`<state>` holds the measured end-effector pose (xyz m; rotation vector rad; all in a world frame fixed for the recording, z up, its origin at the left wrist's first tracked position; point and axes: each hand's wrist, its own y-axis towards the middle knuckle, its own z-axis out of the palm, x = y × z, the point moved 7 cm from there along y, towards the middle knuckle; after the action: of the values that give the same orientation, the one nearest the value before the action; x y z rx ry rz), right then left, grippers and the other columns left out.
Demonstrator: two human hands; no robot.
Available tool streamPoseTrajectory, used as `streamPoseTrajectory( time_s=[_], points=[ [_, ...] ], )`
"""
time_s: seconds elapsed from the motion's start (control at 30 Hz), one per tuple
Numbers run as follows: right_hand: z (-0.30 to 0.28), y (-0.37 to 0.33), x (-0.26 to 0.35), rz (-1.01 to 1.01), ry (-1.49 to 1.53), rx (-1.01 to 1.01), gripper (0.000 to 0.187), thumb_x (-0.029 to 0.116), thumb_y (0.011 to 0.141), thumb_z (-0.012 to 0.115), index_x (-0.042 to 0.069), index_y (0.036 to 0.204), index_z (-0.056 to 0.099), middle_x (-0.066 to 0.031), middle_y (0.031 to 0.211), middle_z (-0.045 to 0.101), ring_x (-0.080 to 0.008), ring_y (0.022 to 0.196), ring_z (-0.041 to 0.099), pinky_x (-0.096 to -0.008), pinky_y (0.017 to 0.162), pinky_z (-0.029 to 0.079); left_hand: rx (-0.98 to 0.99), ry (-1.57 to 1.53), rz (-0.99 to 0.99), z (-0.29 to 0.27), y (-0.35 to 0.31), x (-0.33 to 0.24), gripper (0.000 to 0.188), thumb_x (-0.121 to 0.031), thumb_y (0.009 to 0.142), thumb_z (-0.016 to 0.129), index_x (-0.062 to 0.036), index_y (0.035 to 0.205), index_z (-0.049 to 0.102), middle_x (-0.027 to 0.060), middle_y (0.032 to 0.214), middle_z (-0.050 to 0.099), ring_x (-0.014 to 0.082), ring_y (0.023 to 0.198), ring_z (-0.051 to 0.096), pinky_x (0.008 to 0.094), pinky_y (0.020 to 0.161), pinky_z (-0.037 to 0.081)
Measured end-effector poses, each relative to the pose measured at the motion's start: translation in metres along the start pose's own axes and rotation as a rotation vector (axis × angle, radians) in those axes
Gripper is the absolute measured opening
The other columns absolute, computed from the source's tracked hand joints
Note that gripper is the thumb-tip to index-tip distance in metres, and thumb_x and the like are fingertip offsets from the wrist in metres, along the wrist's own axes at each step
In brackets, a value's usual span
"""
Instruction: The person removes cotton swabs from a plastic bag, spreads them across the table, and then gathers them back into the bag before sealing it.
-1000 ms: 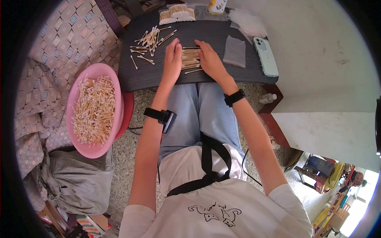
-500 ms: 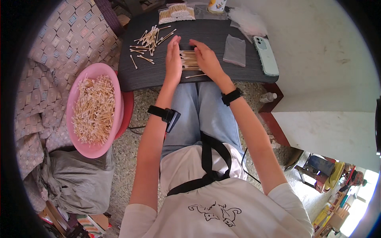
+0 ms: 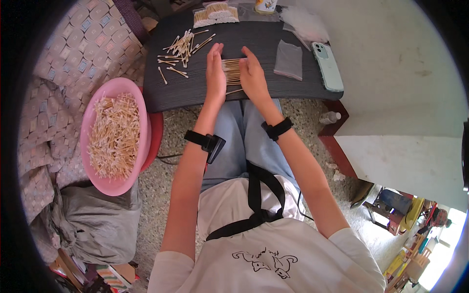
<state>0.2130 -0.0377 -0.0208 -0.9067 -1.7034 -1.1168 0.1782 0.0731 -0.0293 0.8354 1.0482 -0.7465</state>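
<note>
Tbl (image 3: 168,96), swabs (image 3: 233,73) btwn L grip (image 3: 215,78) + R grip (image 3: 254,82)

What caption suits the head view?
Left hand and right hand flank aligned cotton swabs on a dark table.

And this looks like a home, folks: geometric-patterned fabric (image 3: 88,49) spread down the left, speckled terrazzo floor (image 3: 154,207) below, 1 stained pale wall (image 3: 400,63) with dark-red skirting (image 3: 338,157), household clutter (image 3: 413,215) far right!
</note>
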Motion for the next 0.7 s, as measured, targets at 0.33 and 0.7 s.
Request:
streamPoseTrajectory(
  time_s=[0.33, 0.7],
  points=[
    [-0.014, -0.009, 0.026, -0.324, -0.289, 0.009, 0.041, 0.014, 0.094, 0.047, -0.005, 0.130, 0.044, -0.0246, 0.132, 0.046, -0.0379, 0.124, 0.044, -0.0432, 0.102, 0.036, 0.108, 0.630, 0.217, -0.010, -0.019, -0.031, 0.053, -0.036, 0.101, 0.032, 0.0011, 0.138, 0.035, 0.0165, 0.144, 0.036, 0.0262, 0.137, 0.030, 0.0391, 0.113, 0.018],
    [-0.003, -0.039, 0.011, -0.508, -0.981, 0.161, 0.050, 0.029, 0.092, 0.048, 0.004, 0.135, 0.043, -0.0120, 0.142, 0.041, -0.0267, 0.131, 0.038, -0.0435, 0.108, 0.028, 0.409, 1.570, 0.469, 0.016, -0.061, -0.024, 0.060, -0.040, 0.098, 0.035, 0.0003, 0.141, 0.031, 0.0145, 0.149, 0.027, 0.0249, 0.141, 0.021, 0.0432, 0.114, 0.017]
  ],
)
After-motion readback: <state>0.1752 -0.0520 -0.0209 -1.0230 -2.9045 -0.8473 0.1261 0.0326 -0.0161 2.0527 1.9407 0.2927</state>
